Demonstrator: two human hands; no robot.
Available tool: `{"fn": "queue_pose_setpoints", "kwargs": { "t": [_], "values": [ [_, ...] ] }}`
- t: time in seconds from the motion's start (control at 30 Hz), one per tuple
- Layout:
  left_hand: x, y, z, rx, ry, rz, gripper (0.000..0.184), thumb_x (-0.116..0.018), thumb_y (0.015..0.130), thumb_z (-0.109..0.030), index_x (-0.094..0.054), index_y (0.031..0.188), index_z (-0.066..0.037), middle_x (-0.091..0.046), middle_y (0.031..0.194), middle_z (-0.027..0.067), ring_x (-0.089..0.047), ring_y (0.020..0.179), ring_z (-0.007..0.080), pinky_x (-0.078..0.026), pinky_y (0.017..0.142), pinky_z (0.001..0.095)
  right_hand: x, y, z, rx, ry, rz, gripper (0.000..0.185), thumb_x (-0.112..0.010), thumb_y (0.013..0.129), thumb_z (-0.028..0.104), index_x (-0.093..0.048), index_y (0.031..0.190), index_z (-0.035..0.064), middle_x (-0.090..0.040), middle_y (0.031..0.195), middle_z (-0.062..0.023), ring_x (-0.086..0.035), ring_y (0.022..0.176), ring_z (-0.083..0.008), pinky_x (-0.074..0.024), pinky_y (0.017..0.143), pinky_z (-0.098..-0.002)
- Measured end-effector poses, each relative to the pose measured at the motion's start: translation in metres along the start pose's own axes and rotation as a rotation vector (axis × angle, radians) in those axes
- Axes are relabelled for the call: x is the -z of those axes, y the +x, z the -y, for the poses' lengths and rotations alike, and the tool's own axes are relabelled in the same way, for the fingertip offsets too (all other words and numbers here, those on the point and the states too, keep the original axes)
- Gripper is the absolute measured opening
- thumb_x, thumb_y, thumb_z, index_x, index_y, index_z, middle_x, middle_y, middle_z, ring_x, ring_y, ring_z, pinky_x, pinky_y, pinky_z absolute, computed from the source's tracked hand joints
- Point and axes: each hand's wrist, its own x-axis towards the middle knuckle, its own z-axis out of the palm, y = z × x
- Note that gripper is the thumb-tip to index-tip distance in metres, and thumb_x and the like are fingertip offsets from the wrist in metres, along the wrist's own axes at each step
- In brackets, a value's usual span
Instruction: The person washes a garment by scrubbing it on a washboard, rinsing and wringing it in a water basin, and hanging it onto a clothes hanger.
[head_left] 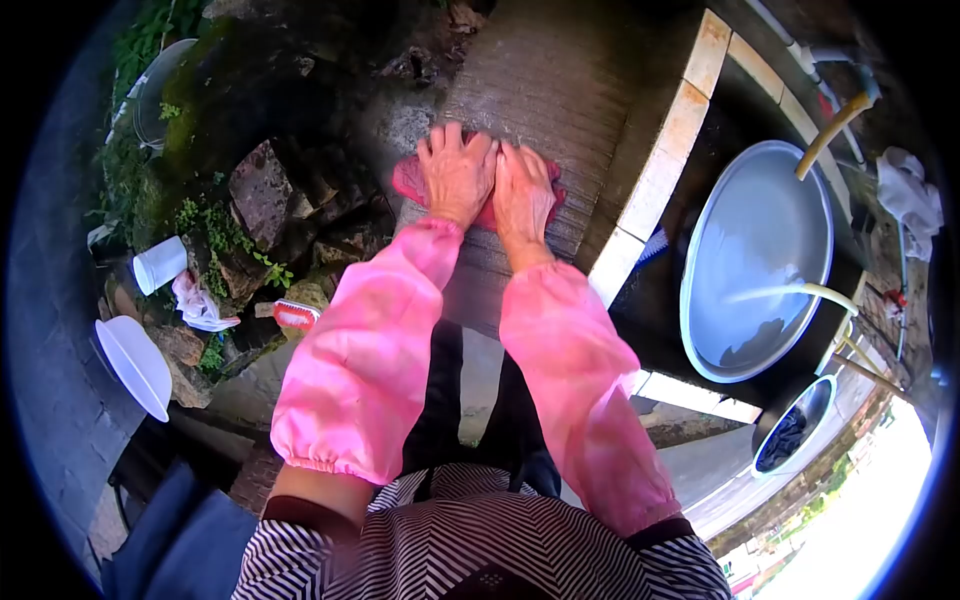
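Observation:
A wet-looking red cloth [408, 180] lies bunched on a ridged stone washing slab [530, 75]. My left hand [458, 178] presses down on its left part, fingers bent over the cloth. Right beside it, my right hand [522, 195] bears on the right part of the cloth, with its fingers closed over the fabric. The two hands touch or nearly touch at the fingers. Both forearms are covered by pink sleeves [365, 345]. Much of the cloth is hidden under my palms.
A large basin of water [765, 250] stands right, with water running in from a hose [825, 292]. White tiles [640, 205] edge the trough. Lower right is a smaller basin [800, 425] with dark cloth. Left are rocks [262, 190], a red-and-white brush [295, 315] and a white bowl [135, 365].

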Motion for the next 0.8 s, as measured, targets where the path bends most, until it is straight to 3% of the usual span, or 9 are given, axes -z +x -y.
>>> {"fn": "queue_pose_setpoints", "kwargs": {
  "t": [0.07, 0.17, 0.23, 0.3, 0.4, 0.53, 0.6, 0.7, 0.8],
  "values": [
    [0.004, -0.026, -0.006, 0.046, -0.187, -0.046, 0.017, -0.068, 0.081, -0.026, -0.064, 0.082, -0.009, -0.054, 0.089, 0.0118, -0.052, 0.090, 0.0321, -0.038, 0.084, 0.0459, 0.018, -0.037, 0.010, -0.028, -0.021, -0.026, 0.028, -0.061, 0.090, 0.012, -0.064, 0.117, 0.0019, -0.063, 0.114, -0.0170, -0.059, 0.108, -0.0357, -0.0483, 0.094, -0.0425],
    [0.091, -0.102, -0.035, 0.078, -0.318, -0.132, 0.015, -0.069, 0.079, -0.018, -0.059, 0.076, -0.007, -0.054, 0.085, 0.0109, -0.052, 0.084, 0.0311, -0.039, 0.077, 0.0441, 0.083, -0.115, 0.085, -0.105, 0.125, 0.029, 0.019, -0.067, 0.085, 0.004, -0.069, 0.104, 0.0009, -0.064, 0.113, -0.0161, -0.060, 0.110, -0.0343, -0.0487, 0.096, -0.0408],
    [0.074, -0.103, -0.014, -0.089, -0.236, -0.102, 0.013, -0.068, 0.077, -0.014, -0.058, 0.076, -0.007, -0.053, 0.084, 0.0107, -0.052, 0.083, 0.0304, -0.039, 0.075, 0.0433, 0.070, -0.128, 0.088, -0.083, 0.132, 0.036, 0.015, -0.068, 0.084, 0.003, -0.070, 0.098, 0.0006, -0.065, 0.109, -0.0138, -0.062, 0.107, -0.0338, -0.0499, 0.093, -0.0402],
    [0.044, -0.074, 0.004, -0.154, -0.195, -0.009, 0.011, -0.066, 0.072, -0.010, -0.058, 0.078, -0.007, -0.052, 0.081, 0.0114, -0.052, 0.081, 0.0304, -0.040, 0.073, 0.0430, 0.033, -0.087, 0.053, -0.088, 0.110, -0.053, 0.008, -0.065, 0.087, 0.004, -0.068, 0.092, 0.0000, -0.067, 0.099, -0.0142, -0.065, 0.094, -0.0311, -0.0502, 0.087, -0.0395],
    [0.008, 0.017, 0.015, -0.032, 0.000, 0.102, 0.014, -0.062, 0.081, -0.022, -0.065, 0.081, -0.008, -0.055, 0.095, 0.0139, -0.051, 0.095, 0.0329, -0.039, 0.077, 0.0446, -0.006, 0.012, 0.023, -0.048, 0.045, -0.029, 0.015, -0.059, 0.092, 0.011, -0.067, 0.099, 0.0004, -0.066, 0.088, -0.0175, -0.062, 0.085, -0.0353, -0.0499, 0.075, -0.0406],
    [0.026, -0.002, -0.001, 0.044, 0.116, 0.021, 0.027, -0.060, 0.087, -0.035, -0.069, 0.085, -0.009, -0.055, 0.104, 0.0187, -0.048, 0.106, 0.0406, -0.036, 0.085, 0.0533, 0.019, -0.004, 0.029, 0.047, -0.004, 0.021, 0.019, -0.060, 0.091, 0.012, -0.067, 0.105, 0.0006, -0.066, 0.097, -0.0174, -0.062, 0.090, -0.0351, -0.0507, 0.080, -0.0411],
    [0.052, -0.048, -0.018, 0.133, -0.064, 0.121, 0.020, -0.065, 0.084, -0.026, -0.066, 0.080, -0.007, -0.057, 0.099, 0.0141, -0.051, 0.099, 0.0344, -0.037, 0.086, 0.0499, 0.044, -0.052, 0.049, -0.005, -0.024, 0.007, 0.024, -0.066, 0.088, 0.014, -0.068, 0.108, 0.0019, -0.065, 0.101, -0.0164, -0.062, 0.097, -0.0338, -0.0515, 0.085, -0.0406],
    [0.083, -0.106, -0.031, 0.042, -0.284, -0.044, 0.016, -0.069, 0.077, -0.019, -0.059, 0.077, -0.007, -0.052, 0.083, 0.0105, -0.051, 0.086, 0.0314, -0.039, 0.081, 0.0451, 0.070, -0.110, 0.079, -0.124, 0.106, -0.020, 0.018, -0.070, 0.084, 0.009, -0.070, 0.100, 0.0008, -0.065, 0.101, -0.0148, -0.063, 0.100, -0.0316, -0.0498, 0.091, -0.0408],
    [0.053, -0.089, -0.006, -0.111, -0.202, 0.058, 0.014, -0.067, 0.078, -0.018, -0.058, 0.078, -0.007, -0.052, 0.084, 0.0107, -0.052, 0.087, 0.0310, -0.039, 0.081, 0.0446, 0.034, -0.084, 0.055, -0.091, 0.059, -0.051, 0.011, -0.067, 0.085, 0.006, -0.069, 0.094, 0.0012, -0.066, 0.093, -0.0141, -0.063, 0.090, -0.0325, -0.0517, 0.082, -0.0406]
  ]
}}
